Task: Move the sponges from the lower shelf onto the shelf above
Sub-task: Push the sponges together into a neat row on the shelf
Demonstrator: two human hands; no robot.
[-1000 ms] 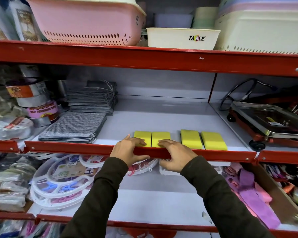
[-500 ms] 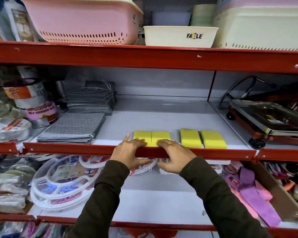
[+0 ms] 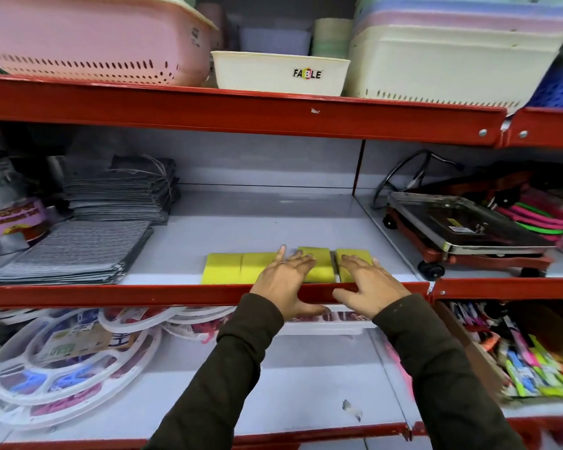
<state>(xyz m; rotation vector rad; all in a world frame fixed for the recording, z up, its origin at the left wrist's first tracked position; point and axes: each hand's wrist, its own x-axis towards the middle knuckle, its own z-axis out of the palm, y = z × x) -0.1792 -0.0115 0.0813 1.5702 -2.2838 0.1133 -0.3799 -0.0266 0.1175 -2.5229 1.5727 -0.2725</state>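
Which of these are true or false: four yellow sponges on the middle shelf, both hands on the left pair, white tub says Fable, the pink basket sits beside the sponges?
1. Four yellow sponges lie on the middle shelf. True.
2. Both hands rest on the left pair. False: the left hand and right hand are over the right pair.
3. The white tub reads FABLE. True.
4. The pink basket sits beside the sponges. False: it is one shelf above.
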